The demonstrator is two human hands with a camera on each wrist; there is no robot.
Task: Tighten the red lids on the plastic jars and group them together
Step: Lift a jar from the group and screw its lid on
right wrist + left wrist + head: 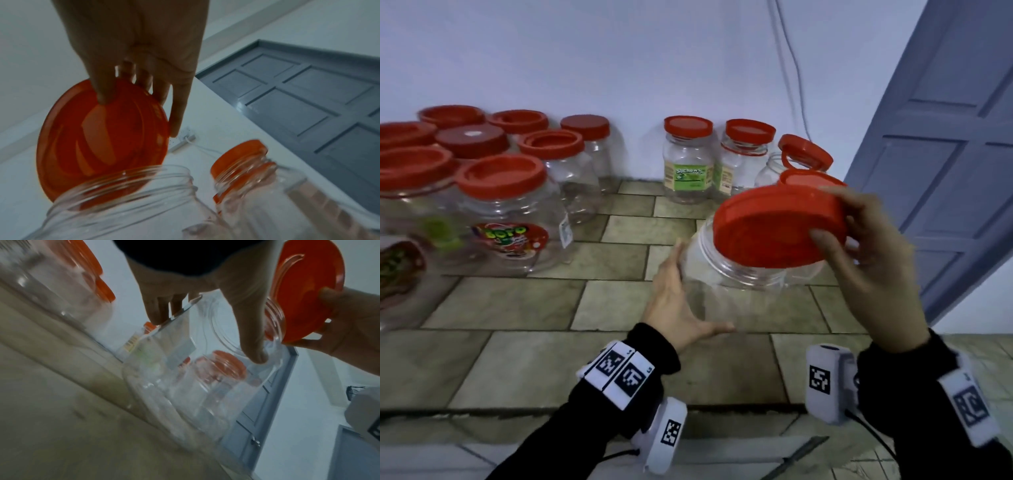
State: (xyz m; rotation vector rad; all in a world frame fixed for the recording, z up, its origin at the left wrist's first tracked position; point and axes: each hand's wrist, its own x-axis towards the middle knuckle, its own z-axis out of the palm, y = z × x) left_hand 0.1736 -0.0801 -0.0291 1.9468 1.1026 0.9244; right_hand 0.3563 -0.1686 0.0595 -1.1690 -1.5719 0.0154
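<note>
A large clear plastic jar [729, 277] is held tilted above the tiled floor. My left hand [698, 291] grips its body, thumb near me and fingers on the far side, as the left wrist view shows [205, 339]. My right hand [828, 214] pinches the rim of a wide red lid [777, 226]. The lid sits tilted over the jar's mouth, not flat on it. From the right wrist, the lid [102, 138] stands on edge behind the open threaded mouth [123, 186], with my thumb on its underside.
Several red-lidded jars [500, 205] are grouped at the left by the wall. Two labelled jars [688, 161] and a jar with a loose, tipped lid [804, 154] stand at the back right. A grey door [945, 154] is open on the right. A cable [791, 68] hangs down the wall.
</note>
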